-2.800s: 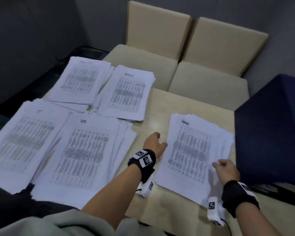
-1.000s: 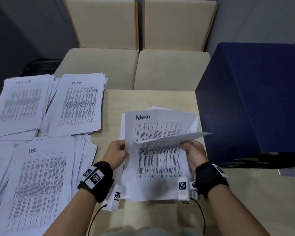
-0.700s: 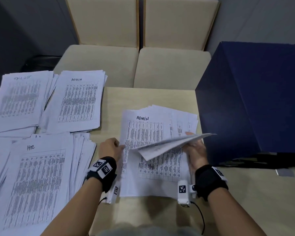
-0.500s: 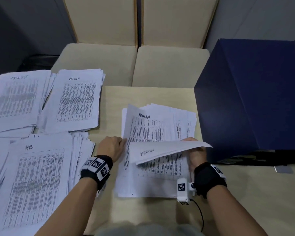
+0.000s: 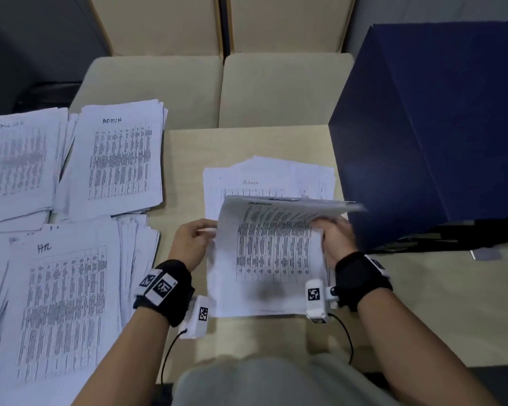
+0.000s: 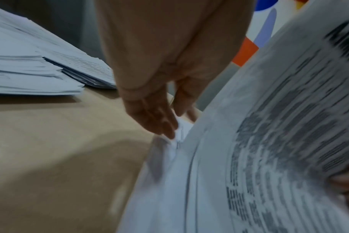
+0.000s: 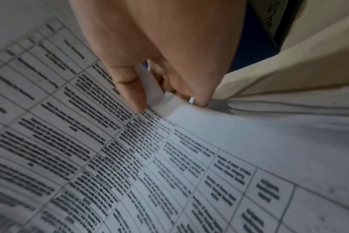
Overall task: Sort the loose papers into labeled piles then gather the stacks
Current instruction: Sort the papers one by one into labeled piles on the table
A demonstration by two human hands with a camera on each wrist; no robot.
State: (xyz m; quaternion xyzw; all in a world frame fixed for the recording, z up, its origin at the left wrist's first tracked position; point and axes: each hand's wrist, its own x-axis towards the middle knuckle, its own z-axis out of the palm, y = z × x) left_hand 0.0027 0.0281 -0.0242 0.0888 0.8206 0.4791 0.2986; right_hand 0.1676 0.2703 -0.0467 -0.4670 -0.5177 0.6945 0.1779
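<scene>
A loose stack of printed sheets (image 5: pixel 261 178) lies mid-table, its top sheet headed "Admin". My right hand (image 5: pixel 333 232) pinches the right edge of a lifted sheet (image 5: pixel 273 253) between thumb and fingers (image 7: pixel 130 88), and the page curves up over the stack. My left hand (image 5: pixel 192 241) is at the stack's left edge and pinches a paper edge at its fingertips (image 6: pixel 165 126). Sorted piles lie to the left: one headed "ADMIN" (image 5: pixel 121 159), one headed "HR" (image 5: pixel 62 303), and a far-left pile (image 5: pixel 12 165) whose label is unreadable.
A large dark blue box (image 5: pixel 437 127) stands right beside the stack on the right. Two beige chairs (image 5: pixel 159 89) stand behind the wooden table (image 5: pixel 247 142). Bare tabletop shows at the near right (image 5: pixel 423 303).
The sheet in my right hand has swung up so its printed table faces me. Another "Admin" sheet now shows on top of the stack. My left hand stays at the left edge.
</scene>
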